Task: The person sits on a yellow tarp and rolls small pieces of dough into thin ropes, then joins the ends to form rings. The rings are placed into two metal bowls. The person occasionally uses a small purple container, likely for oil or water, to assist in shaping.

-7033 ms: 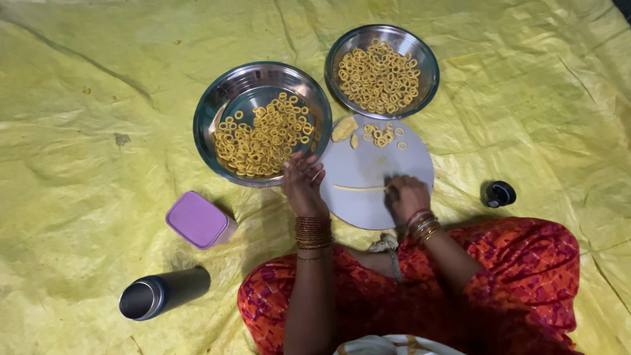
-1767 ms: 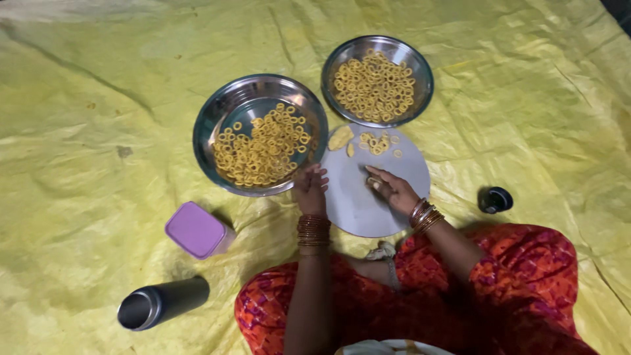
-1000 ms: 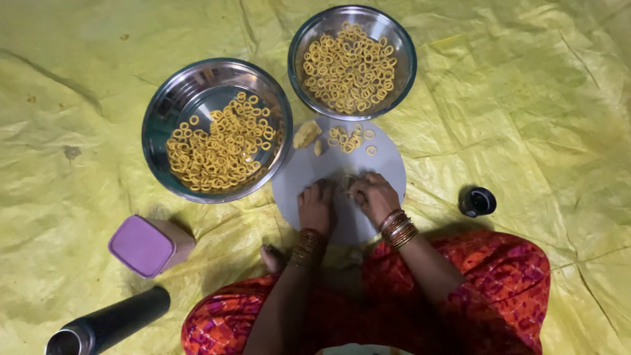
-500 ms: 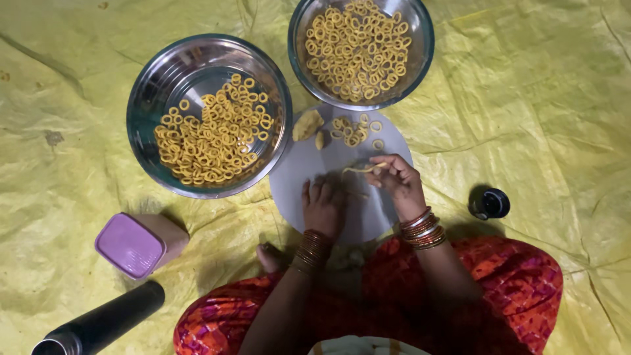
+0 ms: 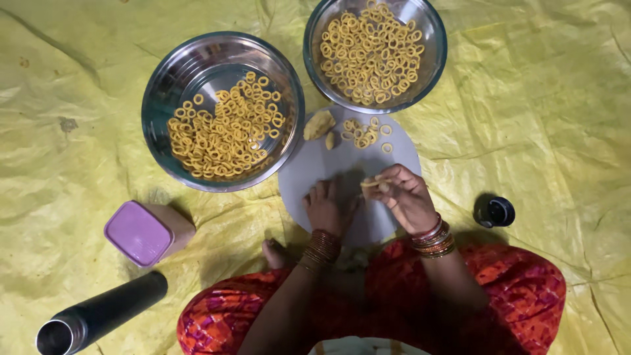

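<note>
My left hand point(image 5: 327, 207) lies palm-down on a round white board point(image 5: 315, 172), fingers spread, holding nothing. Just to its right, my right hand point(image 5: 402, 197) pinches a small strip of yellow dough point(image 5: 372, 186) between thumb and fingers above the board. At the board's far edge sit a lump of dough point(image 5: 318, 124) and several small dough rings point(image 5: 365, 131). Two steel bowls stand beyond the board: the left bowl point(image 5: 172, 72) and the right bowl point(image 5: 437, 59) both hold many dough rings.
Everything rests on a yellow plastic sheet point(image 5: 72, 98). A box with a purple lid point(image 5: 139, 233) and a dark steel flask lying on its side point(image 5: 98, 315) are at my left. A small black cap point(image 5: 494, 211) sits at my right. My red-patterned lap point(image 5: 519, 289) fills the bottom.
The view has moved closer over the board. My right hand, earlier flat on the board beside the left, has lifted with a strip of dough pinched in its fingers.
</note>
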